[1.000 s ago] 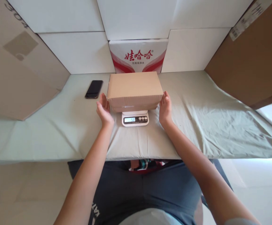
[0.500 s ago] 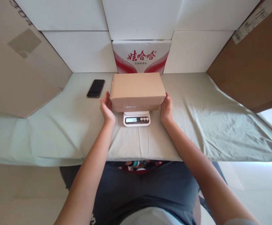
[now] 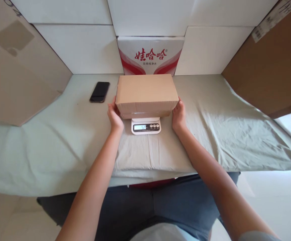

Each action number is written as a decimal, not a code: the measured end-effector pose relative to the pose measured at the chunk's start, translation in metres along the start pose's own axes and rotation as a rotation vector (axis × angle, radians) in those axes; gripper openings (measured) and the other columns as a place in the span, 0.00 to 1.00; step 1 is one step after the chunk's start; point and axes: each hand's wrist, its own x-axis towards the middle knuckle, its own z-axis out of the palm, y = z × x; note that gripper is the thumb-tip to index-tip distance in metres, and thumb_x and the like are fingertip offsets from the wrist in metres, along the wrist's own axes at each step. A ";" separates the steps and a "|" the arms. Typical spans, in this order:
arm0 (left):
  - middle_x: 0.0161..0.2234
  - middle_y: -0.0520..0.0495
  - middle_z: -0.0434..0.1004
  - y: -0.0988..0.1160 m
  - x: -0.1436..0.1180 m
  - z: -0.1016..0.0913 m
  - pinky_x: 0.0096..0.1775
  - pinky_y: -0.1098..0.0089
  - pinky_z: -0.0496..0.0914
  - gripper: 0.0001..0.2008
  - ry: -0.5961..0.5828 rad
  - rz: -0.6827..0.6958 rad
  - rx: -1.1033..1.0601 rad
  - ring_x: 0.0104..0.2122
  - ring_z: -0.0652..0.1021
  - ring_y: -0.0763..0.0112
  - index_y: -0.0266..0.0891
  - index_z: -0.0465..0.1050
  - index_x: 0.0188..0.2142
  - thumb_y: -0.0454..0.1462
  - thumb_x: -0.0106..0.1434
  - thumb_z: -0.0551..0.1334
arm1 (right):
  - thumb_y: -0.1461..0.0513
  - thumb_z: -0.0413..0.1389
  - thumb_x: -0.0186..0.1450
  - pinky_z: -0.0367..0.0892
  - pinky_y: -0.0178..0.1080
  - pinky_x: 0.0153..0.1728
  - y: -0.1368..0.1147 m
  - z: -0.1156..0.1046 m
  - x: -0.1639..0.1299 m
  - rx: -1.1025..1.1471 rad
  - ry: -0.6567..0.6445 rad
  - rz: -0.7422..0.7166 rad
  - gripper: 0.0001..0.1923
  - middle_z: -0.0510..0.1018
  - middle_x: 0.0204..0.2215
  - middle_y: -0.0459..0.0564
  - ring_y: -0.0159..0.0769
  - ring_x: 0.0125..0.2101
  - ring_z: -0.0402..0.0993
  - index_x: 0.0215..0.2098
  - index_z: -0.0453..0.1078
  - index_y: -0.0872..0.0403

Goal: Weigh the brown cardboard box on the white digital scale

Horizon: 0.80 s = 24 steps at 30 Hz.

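Note:
A plain cardboard box [image 3: 147, 88] sits on a small white digital scale [image 3: 146, 126], hiding the scale's platform. The lit display appears to read 52. My left hand [image 3: 114, 113] is at the box's left side, with its fingers partly hidden behind and under the edge. On the opposite side, my right hand [image 3: 179, 113] touches the box near its front right corner, fingers curled along the side. Together the two hands hold the box from both ends.
A black phone [image 3: 99, 92] lies on the green cloth [image 3: 85, 134] left of the box. White panels and a white carton [image 3: 150, 55] with red print stand behind. Large brown cartons flank the table, one at left [image 3: 22, 73] and one at right [image 3: 266, 73].
The scale's display has gone from about 50 to about 52. Both hands stay at the box's sides. The camera view has shifted slightly.

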 end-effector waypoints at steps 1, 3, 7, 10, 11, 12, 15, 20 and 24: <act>0.63 0.36 0.80 0.000 0.000 0.000 0.70 0.57 0.67 0.44 0.009 -0.008 0.002 0.68 0.76 0.52 0.39 0.79 0.59 0.70 0.68 0.48 | 0.41 0.53 0.64 0.44 0.58 0.82 0.000 0.000 0.000 -0.008 -0.003 -0.003 0.32 0.71 0.72 0.44 0.45 0.76 0.60 0.61 0.70 0.44; 0.65 0.36 0.78 0.001 0.000 0.000 0.70 0.57 0.68 0.45 0.022 -0.026 0.007 0.68 0.76 0.53 0.40 0.78 0.61 0.70 0.68 0.48 | 0.41 0.53 0.64 0.45 0.58 0.82 0.000 0.000 0.000 -0.029 -0.011 -0.007 0.31 0.71 0.72 0.42 0.45 0.76 0.60 0.60 0.70 0.42; 0.69 0.35 0.74 0.003 0.000 -0.002 0.71 0.58 0.67 0.48 0.007 -0.024 0.022 0.70 0.73 0.52 0.39 0.75 0.64 0.72 0.67 0.46 | 0.40 0.54 0.64 0.45 0.59 0.81 0.000 0.001 -0.002 -0.036 -0.036 -0.005 0.31 0.72 0.72 0.41 0.45 0.76 0.60 0.59 0.71 0.42; 0.69 0.34 0.73 0.005 -0.001 -0.003 0.71 0.57 0.67 0.50 0.012 -0.026 0.030 0.71 0.72 0.51 0.39 0.75 0.63 0.73 0.66 0.44 | 0.39 0.54 0.64 0.43 0.60 0.81 -0.001 0.003 -0.004 -0.031 -0.058 -0.006 0.31 0.72 0.72 0.44 0.45 0.77 0.58 0.59 0.71 0.43; 0.69 0.34 0.73 0.005 -0.001 -0.003 0.70 0.57 0.67 0.50 0.016 -0.027 0.028 0.70 0.73 0.51 0.39 0.75 0.63 0.73 0.66 0.43 | 0.39 0.54 0.64 0.43 0.60 0.81 -0.001 0.003 -0.005 -0.031 -0.062 -0.007 0.31 0.72 0.72 0.44 0.45 0.77 0.57 0.59 0.71 0.43; 0.68 0.34 0.74 0.005 -0.001 -0.002 0.70 0.56 0.68 0.51 0.016 -0.026 0.025 0.70 0.73 0.51 0.39 0.76 0.62 0.74 0.65 0.42 | 0.39 0.54 0.64 0.43 0.60 0.81 -0.002 0.003 -0.005 -0.031 -0.063 -0.008 0.31 0.71 0.72 0.43 0.45 0.77 0.57 0.59 0.71 0.43; 0.65 0.33 0.78 0.004 0.000 -0.001 0.70 0.56 0.68 0.51 0.003 -0.009 0.020 0.68 0.75 0.50 0.38 0.78 0.59 0.74 0.65 0.42 | 0.39 0.54 0.64 0.44 0.60 0.81 -0.003 0.004 -0.005 -0.024 -0.062 -0.005 0.29 0.71 0.72 0.43 0.45 0.77 0.58 0.56 0.71 0.43; 0.63 0.34 0.80 0.003 0.001 0.000 0.70 0.55 0.68 0.48 -0.016 0.021 0.019 0.67 0.77 0.50 0.38 0.80 0.56 0.73 0.66 0.44 | 0.38 0.55 0.63 0.48 0.59 0.80 -0.003 0.004 -0.005 -0.015 -0.065 -0.006 0.30 0.74 0.70 0.46 0.47 0.76 0.60 0.55 0.72 0.45; 0.63 0.35 0.80 0.004 0.001 -0.001 0.70 0.55 0.68 0.48 -0.015 0.010 0.018 0.67 0.77 0.51 0.39 0.80 0.56 0.73 0.67 0.43 | 0.39 0.56 0.63 0.53 0.58 0.79 -0.003 0.006 -0.007 -0.019 -0.097 -0.034 0.28 0.78 0.66 0.43 0.48 0.74 0.64 0.54 0.74 0.45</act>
